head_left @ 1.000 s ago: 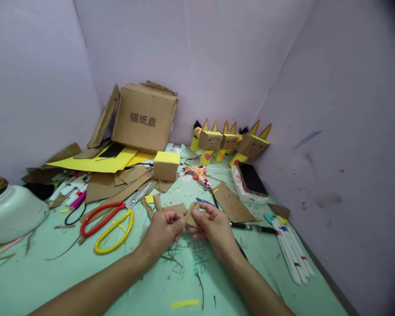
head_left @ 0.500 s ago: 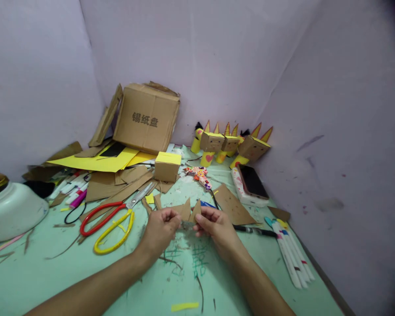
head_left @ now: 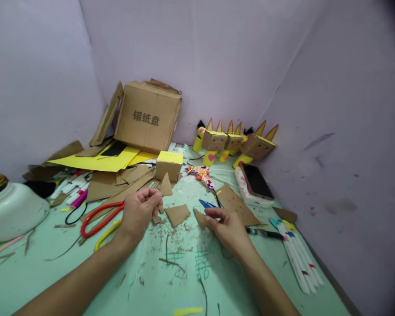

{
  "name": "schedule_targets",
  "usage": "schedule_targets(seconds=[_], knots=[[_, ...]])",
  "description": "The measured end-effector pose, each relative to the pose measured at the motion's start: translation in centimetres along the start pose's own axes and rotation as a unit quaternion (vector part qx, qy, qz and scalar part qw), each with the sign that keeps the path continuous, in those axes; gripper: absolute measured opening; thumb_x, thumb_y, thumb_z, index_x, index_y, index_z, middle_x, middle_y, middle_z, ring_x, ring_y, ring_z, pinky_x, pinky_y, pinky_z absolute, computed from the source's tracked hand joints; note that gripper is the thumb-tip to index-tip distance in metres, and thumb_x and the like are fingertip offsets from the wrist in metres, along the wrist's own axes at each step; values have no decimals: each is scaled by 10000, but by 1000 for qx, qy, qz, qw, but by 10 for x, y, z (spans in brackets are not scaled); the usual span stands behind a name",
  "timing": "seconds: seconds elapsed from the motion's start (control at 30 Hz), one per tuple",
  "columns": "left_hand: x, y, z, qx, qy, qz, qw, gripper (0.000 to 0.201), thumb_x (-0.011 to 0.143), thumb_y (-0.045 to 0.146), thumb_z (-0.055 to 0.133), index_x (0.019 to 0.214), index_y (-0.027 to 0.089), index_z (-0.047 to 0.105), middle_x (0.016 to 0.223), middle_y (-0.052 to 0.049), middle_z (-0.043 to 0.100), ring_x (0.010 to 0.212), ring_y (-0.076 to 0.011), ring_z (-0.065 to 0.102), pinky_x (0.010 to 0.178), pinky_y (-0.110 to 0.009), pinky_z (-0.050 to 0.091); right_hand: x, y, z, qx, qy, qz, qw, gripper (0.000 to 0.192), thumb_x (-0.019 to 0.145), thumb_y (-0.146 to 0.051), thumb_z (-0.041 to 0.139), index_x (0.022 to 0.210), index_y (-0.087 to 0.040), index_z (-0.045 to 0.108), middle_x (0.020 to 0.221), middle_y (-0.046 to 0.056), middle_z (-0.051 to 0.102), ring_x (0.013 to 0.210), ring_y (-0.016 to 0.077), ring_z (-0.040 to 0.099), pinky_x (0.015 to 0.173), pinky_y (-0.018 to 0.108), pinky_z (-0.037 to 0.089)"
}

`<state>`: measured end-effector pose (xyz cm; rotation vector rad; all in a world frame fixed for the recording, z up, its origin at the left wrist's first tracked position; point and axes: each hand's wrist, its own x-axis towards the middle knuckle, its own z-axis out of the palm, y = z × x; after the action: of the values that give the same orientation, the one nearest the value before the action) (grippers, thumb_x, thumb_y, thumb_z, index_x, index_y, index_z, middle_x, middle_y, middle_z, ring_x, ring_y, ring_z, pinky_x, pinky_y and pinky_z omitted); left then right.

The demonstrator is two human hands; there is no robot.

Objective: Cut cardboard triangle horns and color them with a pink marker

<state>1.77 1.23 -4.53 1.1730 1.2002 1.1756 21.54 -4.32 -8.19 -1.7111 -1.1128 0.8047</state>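
My left hand (head_left: 138, 213) pinches one cardboard triangle (head_left: 166, 185) up. My right hand (head_left: 228, 226) pinches another triangle (head_left: 200, 217) low over the table (head_left: 85, 263). A cardboard scrap (head_left: 177, 214) lies between them.

Left-hand triangle (head_left: 166, 185): a small brown cardboard triangle, pinched at its base between the fingertips of the left hand (head_left: 138, 212) and held upright, point up, clear of the green table (head_left: 85, 263).
Position: seen in front of the small yellow-topped box, above the scissor blades.
Right-hand triangle (head_left: 200, 217): a second brown cardboard triangle of like size, gripped at one edge by the right hand (head_left: 228, 228); it is tilted low, its point aimed left, close over the table.
Separation: the two triangles are held apart, with a loose cardboard scrap (head_left: 177, 214) lying flat on the table between them.
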Motion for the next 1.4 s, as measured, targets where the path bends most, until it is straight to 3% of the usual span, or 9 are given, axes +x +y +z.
schedule_targets(seconds=[0.13,0.3,0.43,0.7,0.9,1.0,1.23,1.33,1.4], knots=[[1,-5,2,-10,-14,-24,1000,225,591,356,608,599,150,521,476,57,500,373,-40,356,366,-160,255,0,-3,-4,-32,34,-22,999,315,684,-308,591,920,-131,701,689,60,683,538,168,561,488,266,403],[-8,-9,9,1,-45,-46,998,227,608,361,593,571,152,512,442,57,480,368,-46,352,367,-165,240,-4,-12,-3,37,40,-12,998,350,710,-414,592,879,-126,699,565,30,626,474,138,511,425,230,364],[-24,-11,17,26,-109,-67,991,221,602,342,578,513,159,489,376,66,419,343,-49,310,357,-180,210,-10,-22,5,173,-33,52,983,411,649,-453,658,890,-120,670,740,66,677,438,91,487,358,189,323],[-40,-21,25,86,-200,-69,974,238,608,374,535,525,153,514,403,58,401,367,-59,306,372,-194,209,-17,-23,18,205,-99,68,971,210,624,-339,649,632,-145,571,394,-67,484,320,52,384,325,165,273],[-35,-28,24,99,-201,-92,970,287,578,437,569,547,156,519,378,59,416,349,-57,302,360,-180,198,-15,-17,24,158,-62,20,985,129,669,-271,597,614,-154,593,435,-51,513,378,75,438,393,188,349],[-31,-36,23,99,-180,-113,972,338,563,481,599,520,157,514,327,66,382,331,-55,295,358,-171,195,-18,-21,22,113,-2,-11,994,131,685,-236,608,793,-179,655,676,-9,641,520,99,532,497,204,417],[-22,-53,18,59,-165,-160,971,354,469,450,711,646,177,572,464,30,531,370,-95,420,338,-190,273,-65,-51,-26,-154,-9,-124,980,158,750,-299,593,869,-243,679,808,-7,709,639,131,608,582,215,422],[-23,-52,19,73,-153,-166,972,379,440,458,722,656,181,579,480,22,543,389,-111,451,327,-195,284,-88,-38,-71,-257,52,-46,964,142,762,-268,565,727,-228,697,690,5,704,607,152,606,564,233,400],[-25,-50,20,75,-150,-166,972,405,427,465,729,668,176,579,502,15,558,417,-113,468,335,-189,299,-96,-23,-103,-321,153,39,934,163,769,-245,535,755,-212,694,721,35,711,618,178,612,570,256,396]])
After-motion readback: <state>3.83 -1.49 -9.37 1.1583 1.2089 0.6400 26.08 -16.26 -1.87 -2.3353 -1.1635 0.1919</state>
